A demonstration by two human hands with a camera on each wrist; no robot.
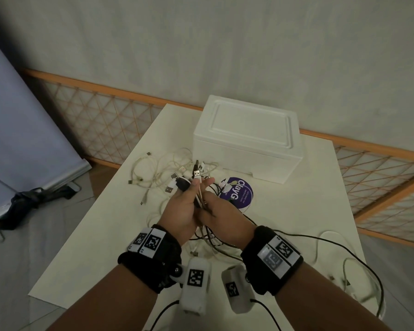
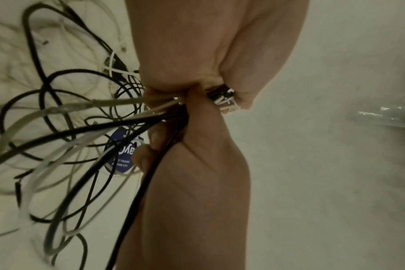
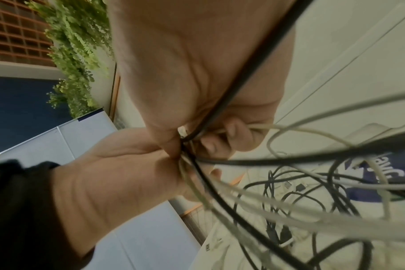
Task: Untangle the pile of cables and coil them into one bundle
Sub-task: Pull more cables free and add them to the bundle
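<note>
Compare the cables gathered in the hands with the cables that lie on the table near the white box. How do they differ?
The gathered cables run side by side, plug ends up, gripped by the left hand and right hand; the loose cables sprawl in tangled loops on the table. The gathered cables mix black and white; the loose cables look mostly white. Both show USB-type plugs.

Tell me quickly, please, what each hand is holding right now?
Left hand: closed around the gathered cables.
Right hand: closed on the same cables.
</note>
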